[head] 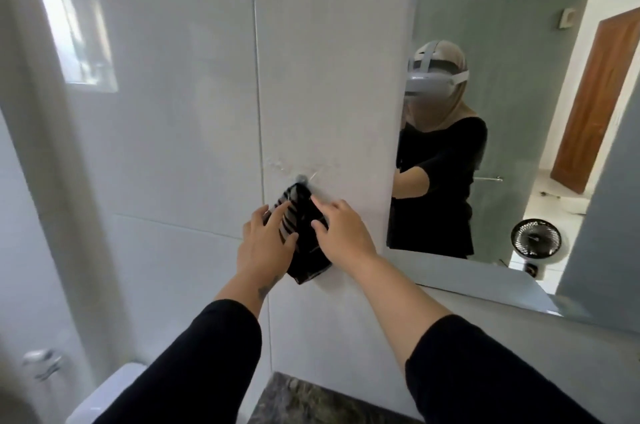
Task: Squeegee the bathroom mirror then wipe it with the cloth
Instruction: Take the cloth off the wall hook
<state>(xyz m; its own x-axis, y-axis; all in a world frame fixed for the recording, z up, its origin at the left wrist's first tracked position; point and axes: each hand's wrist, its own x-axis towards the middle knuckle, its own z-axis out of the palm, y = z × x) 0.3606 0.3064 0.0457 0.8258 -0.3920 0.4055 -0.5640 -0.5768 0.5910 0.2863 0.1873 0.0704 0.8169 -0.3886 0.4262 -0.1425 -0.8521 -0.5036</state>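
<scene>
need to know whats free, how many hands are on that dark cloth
2. The left hand lies on the left side of the cloth; the right hand touches its right side, fingers spread, against the white wall.

Both hands, left hand (265, 243) and right hand (341, 233), touch a black striped cloth (304, 236) hanging from a small wall hook (302, 178) beside the frameless mirror (519, 112).

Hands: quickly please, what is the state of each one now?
Left hand: open, fingers on the black cloth hanging at the wall hook.
Right hand: open, fingertips touching the cloth.
</scene>
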